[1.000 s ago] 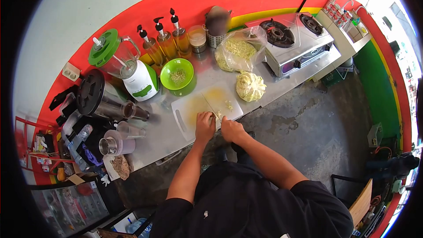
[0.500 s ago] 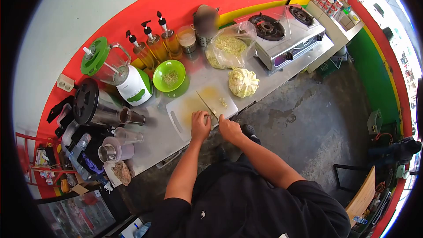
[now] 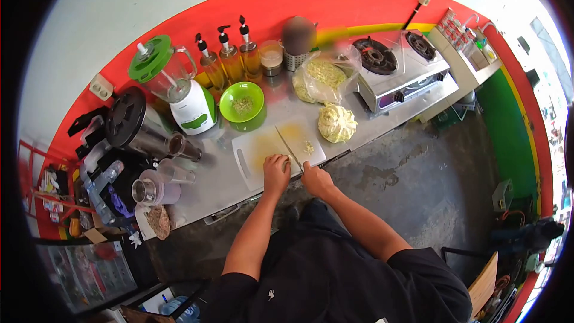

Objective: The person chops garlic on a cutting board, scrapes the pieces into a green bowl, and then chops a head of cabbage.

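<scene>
My right hand (image 3: 317, 180) is closed around the handle of a kitchen knife (image 3: 287, 143), whose blade points away across the white cutting board (image 3: 246, 151). Just left of the blade, my left hand (image 3: 276, 174) rests on the board with its fingers curled. Something small and pale shows by those fingertips, too small to name. A little heap of chopped pale pieces (image 3: 308, 147) lies on the board to the right of the knife. Behind the board stands a green bowl (image 3: 242, 121) with chopped bits inside. A cabbage head (image 3: 336, 123) sits right of the board.
A plastic bag of shredded cabbage (image 3: 323, 79) lies behind the cabbage head, beside a gas stove (image 3: 406, 81). Pump bottles (image 3: 230, 63) line the wall. A blender (image 3: 191, 107), a black-lidded steel container (image 3: 125, 119) and a clear cup (image 3: 176, 171) crowd the left.
The whole view has shifted, so the counter sits slightly lower and farther right. Both hands and the knife keep nearly the same places on the board.
</scene>
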`<action>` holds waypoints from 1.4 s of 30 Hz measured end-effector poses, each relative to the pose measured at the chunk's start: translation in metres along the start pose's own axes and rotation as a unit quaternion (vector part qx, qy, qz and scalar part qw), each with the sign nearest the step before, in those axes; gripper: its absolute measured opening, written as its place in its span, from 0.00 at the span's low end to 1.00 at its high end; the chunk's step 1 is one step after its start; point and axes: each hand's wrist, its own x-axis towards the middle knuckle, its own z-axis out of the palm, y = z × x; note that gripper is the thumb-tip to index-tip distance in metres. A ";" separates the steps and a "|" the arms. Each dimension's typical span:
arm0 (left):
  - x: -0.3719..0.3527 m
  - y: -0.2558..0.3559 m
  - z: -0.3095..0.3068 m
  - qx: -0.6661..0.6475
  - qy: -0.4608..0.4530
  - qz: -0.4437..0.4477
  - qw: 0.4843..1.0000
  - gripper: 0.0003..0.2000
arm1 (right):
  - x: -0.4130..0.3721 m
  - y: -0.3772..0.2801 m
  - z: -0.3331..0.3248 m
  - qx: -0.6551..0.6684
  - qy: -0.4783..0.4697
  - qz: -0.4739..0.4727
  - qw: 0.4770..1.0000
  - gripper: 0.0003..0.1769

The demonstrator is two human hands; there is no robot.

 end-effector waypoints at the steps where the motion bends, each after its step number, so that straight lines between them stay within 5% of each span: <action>1: 0.000 0.002 -0.001 0.005 -0.011 -0.012 1.000 0.08 | -0.001 0.000 0.002 -0.025 0.000 -0.015 1.000 0.12; 8: 0.006 0.007 -0.008 0.034 -0.049 -0.035 0.998 0.07 | -0.006 -0.018 -0.013 -0.128 -0.015 -0.069 0.989 0.10; 23: -0.003 0.037 -0.003 0.064 -0.056 -0.144 0.986 0.09 | 0.024 0.004 -0.030 -0.120 -0.159 -0.111 0.974 0.14; 42: -0.006 0.042 0.008 0.089 -0.004 -0.257 0.962 0.10 | 0.033 0.019 -0.010 -0.134 -0.155 -0.174 0.963 0.20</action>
